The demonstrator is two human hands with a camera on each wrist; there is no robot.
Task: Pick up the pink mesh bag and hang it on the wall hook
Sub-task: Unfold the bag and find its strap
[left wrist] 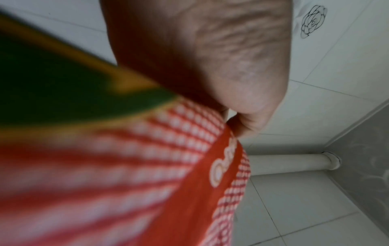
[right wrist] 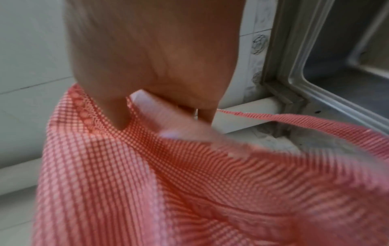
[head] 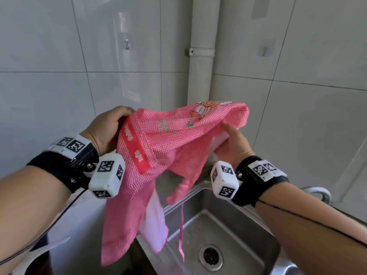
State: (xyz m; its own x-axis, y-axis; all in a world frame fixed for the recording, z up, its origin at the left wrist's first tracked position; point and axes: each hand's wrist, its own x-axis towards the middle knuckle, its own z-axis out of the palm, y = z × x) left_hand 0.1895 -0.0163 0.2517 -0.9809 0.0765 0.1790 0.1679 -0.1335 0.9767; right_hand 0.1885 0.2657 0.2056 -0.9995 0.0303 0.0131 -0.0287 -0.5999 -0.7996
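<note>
The pink mesh bag (head: 162, 147) hangs in the air above the sink, stretched between both hands, its lower part drooping down. My left hand (head: 108, 129) grips its left edge by the red printed band (left wrist: 221, 168). My right hand (head: 232, 139) pinches the bag's right edge, thumb on top, fingers underneath; in the right wrist view the mesh (right wrist: 168, 183) spreads below the fingers. A small metal wall hook (head: 127, 44) sits on the tiled wall above and left of the bag. A clear adhesive hook (head: 266, 49) is on the right wall.
A steel sink (head: 228, 225) with a drain (head: 211, 257) lies below the bag. A grey vertical pipe (head: 201, 56) with a clamp runs down the corner. A tap (head: 317, 192) curves at right. White counter at lower left.
</note>
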